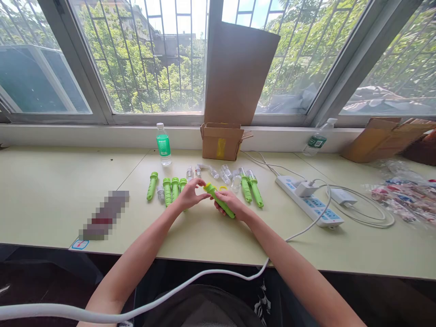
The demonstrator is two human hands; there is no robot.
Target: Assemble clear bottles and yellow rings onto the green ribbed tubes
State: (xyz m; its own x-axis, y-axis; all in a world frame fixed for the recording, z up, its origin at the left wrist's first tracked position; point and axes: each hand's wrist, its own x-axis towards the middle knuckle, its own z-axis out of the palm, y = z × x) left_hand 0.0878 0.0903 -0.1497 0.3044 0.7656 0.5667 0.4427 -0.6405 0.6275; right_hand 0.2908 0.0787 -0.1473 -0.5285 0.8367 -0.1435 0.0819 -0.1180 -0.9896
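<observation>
My right hand (230,202) is closed around a green ridged plastic tube (223,208), which is tilted with its upper end toward my left hand. A yellow ring (207,186) sits at that end. The thumb and forefinger of my left hand (191,194) pinch around the ring. Left of my hands lie several similar tubes, among them a green tube (152,186) on its own. Two green tubes with clear tops, one of them a capped tube (255,188), lie to the right. Behind my hands are clear plastic pieces (226,173) and another yellow ring (223,187).
A water bottle (163,144) and a cardboard box (220,143) stand at the back. To the right are a power strip (309,201) with cables, a tilted bottle (318,138) and plastic-bagged items (402,195). A white cable (190,279) crosses the table's front edge.
</observation>
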